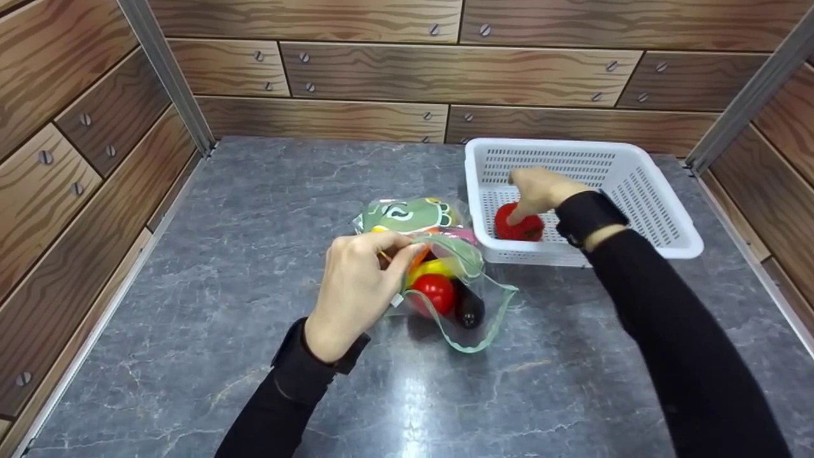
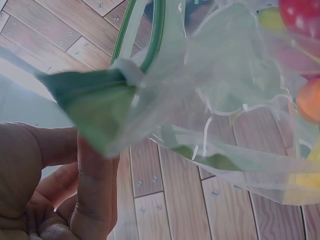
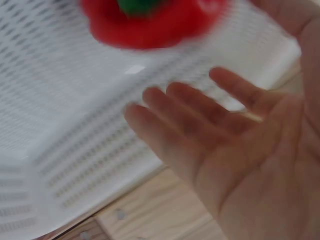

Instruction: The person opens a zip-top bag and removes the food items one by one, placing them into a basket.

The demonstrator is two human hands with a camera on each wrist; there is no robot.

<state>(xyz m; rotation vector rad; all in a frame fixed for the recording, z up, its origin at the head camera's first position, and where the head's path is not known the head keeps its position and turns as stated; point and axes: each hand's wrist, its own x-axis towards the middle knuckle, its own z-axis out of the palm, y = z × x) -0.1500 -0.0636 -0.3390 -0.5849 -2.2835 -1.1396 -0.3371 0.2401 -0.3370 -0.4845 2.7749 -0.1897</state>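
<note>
My left hand [image 1: 356, 286] pinches the rim of a clear zip bag [image 1: 467, 254] with green edging, whose mouth gapes toward me. Through the plastic show a red tomato [image 1: 434, 294], a dark eggplant [image 1: 469, 308], a yellow item [image 1: 432, 270] and something orange, partly hidden. In the left wrist view the thumb and fingers hold the bag's green corner [image 2: 100, 105]. Inside the white basket lies a red bell pepper [image 1: 518, 224] with a green stem. My right hand [image 1: 540, 189] is spread above it, and in the right wrist view a gap separates the fingers [image 3: 185, 107] from the pepper [image 3: 150, 25].
The white perforated basket [image 1: 683, 232] stands at the back right of the grey marbled table [image 1: 254, 267], close beside the bag. Wood-patterned panels [image 1: 445, 73] wall the back and both sides, with grey metal posts [image 1: 172, 76] in the corners.
</note>
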